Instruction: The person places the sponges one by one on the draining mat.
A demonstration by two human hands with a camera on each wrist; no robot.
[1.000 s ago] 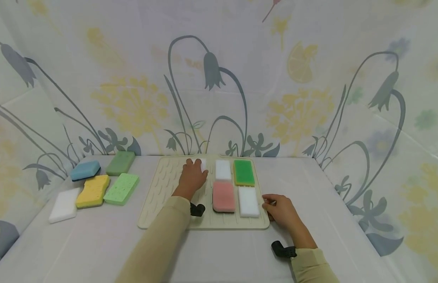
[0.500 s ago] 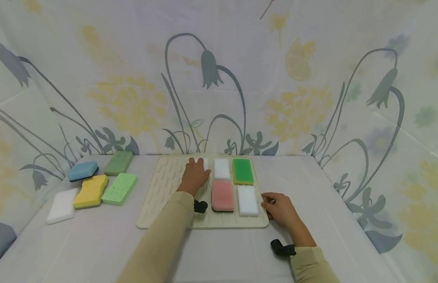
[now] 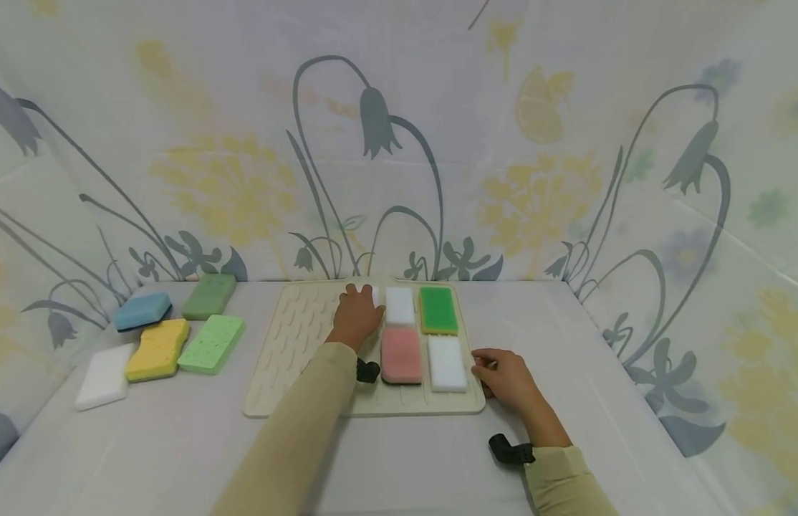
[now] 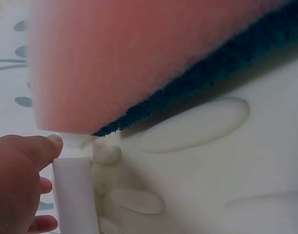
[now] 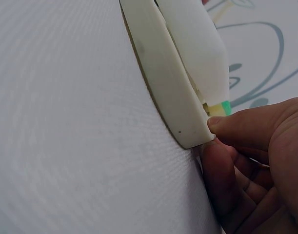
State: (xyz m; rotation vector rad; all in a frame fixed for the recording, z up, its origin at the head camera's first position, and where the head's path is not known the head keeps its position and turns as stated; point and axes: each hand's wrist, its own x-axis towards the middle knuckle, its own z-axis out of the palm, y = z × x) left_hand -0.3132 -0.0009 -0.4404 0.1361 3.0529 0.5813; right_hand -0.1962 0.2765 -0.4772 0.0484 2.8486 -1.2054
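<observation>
My left hand reaches over the far middle of a cream ribbed drying mat and grips a white sponge, which is mostly hidden under it in the head view. In the left wrist view the thumb and fingers lie around that sponge. My right hand pinches the mat's right edge between thumb and index finger. On the mat lie a second white sponge, a green-and-yellow sponge, a pink sponge with a dark scouring side underneath, and a third white sponge.
Left of the mat, a blue sponge, a dull green sponge, a yellow sponge, a light green sponge and another white sponge lie on the white tablecloth. Flower-patterned cloth rises behind the table.
My left hand shifts slightly to the right over the white sponge. The right hand keeps its hold on the mat's edge. The whole head view drifts a little.
</observation>
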